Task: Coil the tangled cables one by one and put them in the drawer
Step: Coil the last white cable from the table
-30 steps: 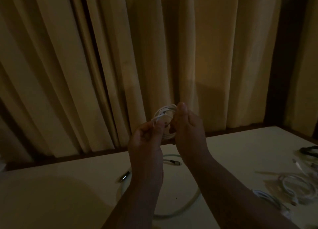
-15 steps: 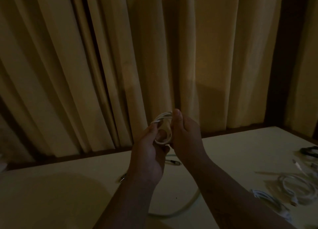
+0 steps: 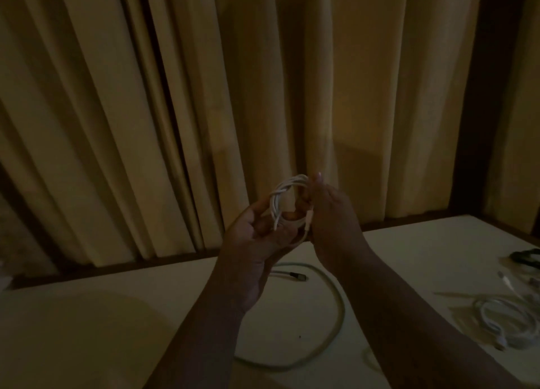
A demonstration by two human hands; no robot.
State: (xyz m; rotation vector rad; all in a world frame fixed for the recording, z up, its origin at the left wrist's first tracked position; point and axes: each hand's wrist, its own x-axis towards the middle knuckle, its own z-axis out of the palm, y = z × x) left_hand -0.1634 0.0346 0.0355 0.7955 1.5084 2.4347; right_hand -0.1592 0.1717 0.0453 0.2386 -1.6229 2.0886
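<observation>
Above the pale table (image 3: 117, 330), both hands are holding the small coiled white cable (image 3: 287, 201) up before the yellow pleated curtains (image 3: 175, 96). The left hand (image 3: 257, 233) is now lying palm up, fingers curling under the coil; half a second ago its back was facing the camera. The right hand (image 3: 330, 219) is pinching the coil's right side. Below, a loose grey-green cable (image 3: 339, 304) is lying on the table, with tangled white cables (image 3: 502, 315) well apart at the right.
</observation>
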